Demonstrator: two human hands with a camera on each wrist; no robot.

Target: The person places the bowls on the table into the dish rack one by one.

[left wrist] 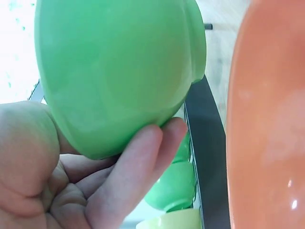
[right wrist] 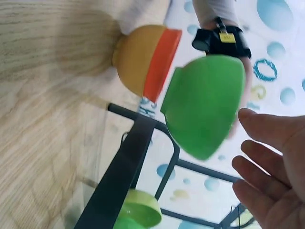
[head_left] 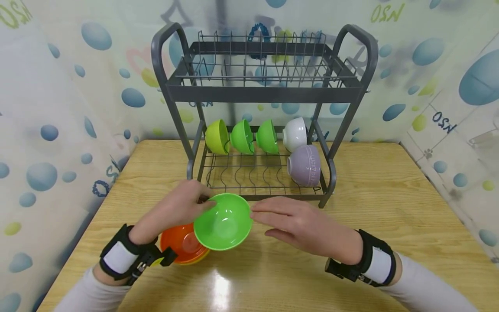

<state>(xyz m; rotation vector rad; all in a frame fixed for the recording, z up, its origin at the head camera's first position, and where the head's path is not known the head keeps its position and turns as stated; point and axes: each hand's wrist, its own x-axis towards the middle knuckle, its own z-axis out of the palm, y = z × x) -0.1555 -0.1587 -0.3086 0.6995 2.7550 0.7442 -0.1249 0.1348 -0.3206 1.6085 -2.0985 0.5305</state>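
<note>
A bright green bowl [head_left: 223, 222] is held up in front of the rack, tilted so that its inside faces the head view. My left hand [head_left: 186, 207] pinches its rim, with the thumb inside and fingers under the outer wall in the left wrist view. My right hand [head_left: 298, 225] is at the bowl's right edge with extended fingers; whether a fingertip touches the rim I cannot tell. Below and left, an orange bowl [head_left: 183, 242] sits nested in a yellow-orange bowl [right wrist: 131, 59], partly hidden by the green bowl.
Behind stands a two-tier dark dish rack [head_left: 269, 94]. Its lower tier holds, on edge, a yellow-green bowl [head_left: 215, 138], two green bowls [head_left: 241, 138], a white bowl [head_left: 295, 134] and a purple bowl [head_left: 306, 167]. Wire dividers line the upper tier. The wooden table [head_left: 390, 186] meets patterned walls.
</note>
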